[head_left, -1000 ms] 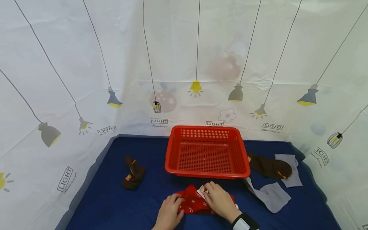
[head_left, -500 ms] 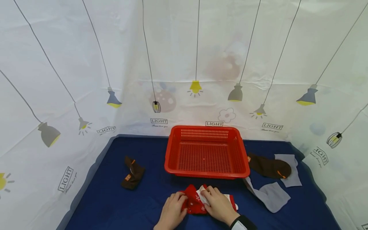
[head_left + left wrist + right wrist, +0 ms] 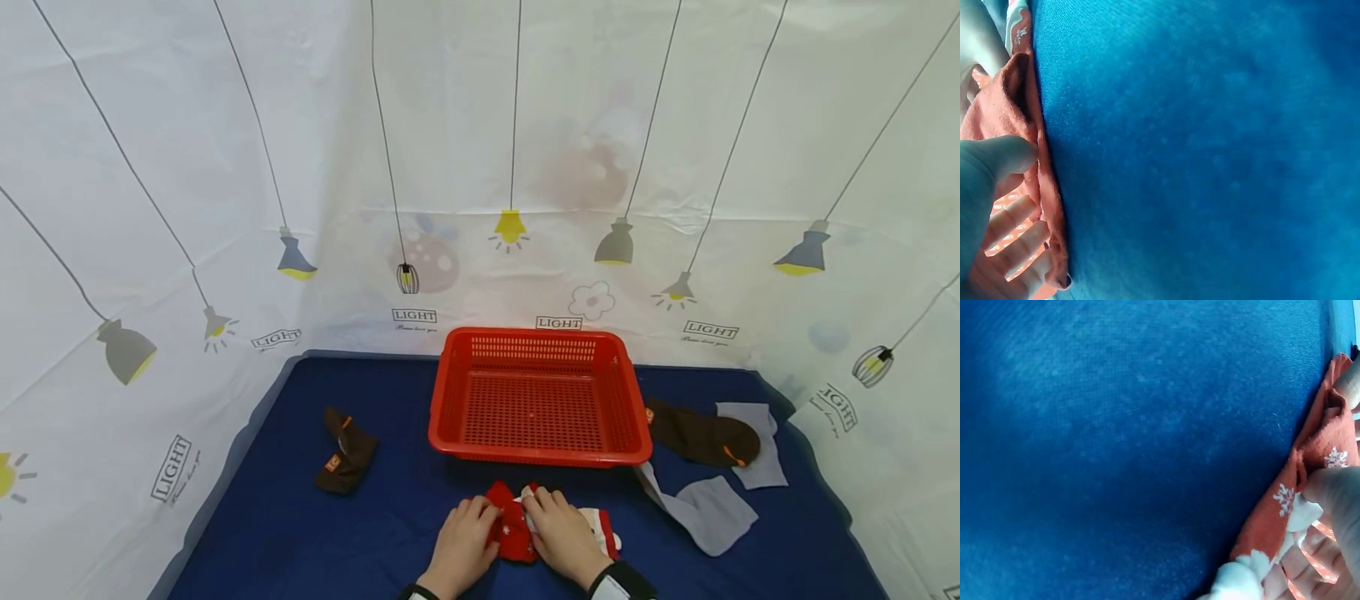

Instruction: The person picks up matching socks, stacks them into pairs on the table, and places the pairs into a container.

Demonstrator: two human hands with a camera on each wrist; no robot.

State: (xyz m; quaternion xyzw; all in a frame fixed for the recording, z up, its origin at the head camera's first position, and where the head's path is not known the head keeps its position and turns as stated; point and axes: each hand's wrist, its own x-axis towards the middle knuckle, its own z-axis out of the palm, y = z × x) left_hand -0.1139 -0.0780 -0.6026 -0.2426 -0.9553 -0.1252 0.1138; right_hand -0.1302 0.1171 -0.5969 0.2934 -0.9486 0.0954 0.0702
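Note:
Red socks [image 3: 514, 537] with white snowflakes and white patches lie bunched on the blue cloth in front of the basket. My left hand [image 3: 463, 540] pinches their left part; the left wrist view has its thumb on the red fabric [image 3: 991, 106] with the fingers behind. At the middle, my right hand [image 3: 564, 533] pinches the fabric, its thumb beside a snowflake in the right wrist view, near a white part [image 3: 1238, 581]. To the right of this hand a white section with a red edge sticks out. The hands cover much of the socks.
A red plastic basket [image 3: 540, 459] stands behind the hands. One brown sock [image 3: 348, 471] lies folded at the left. To the right are another brown sock [image 3: 697, 433] and grey socks [image 3: 716, 512], one partly under the brown one. A white printed curtain [image 3: 480, 167] surrounds the blue surface.
My left hand has shifted right, closer to the right hand, bunching the red fabric into a narrower bundle. The right hand has moved slightly down and left, showing more of the white end.

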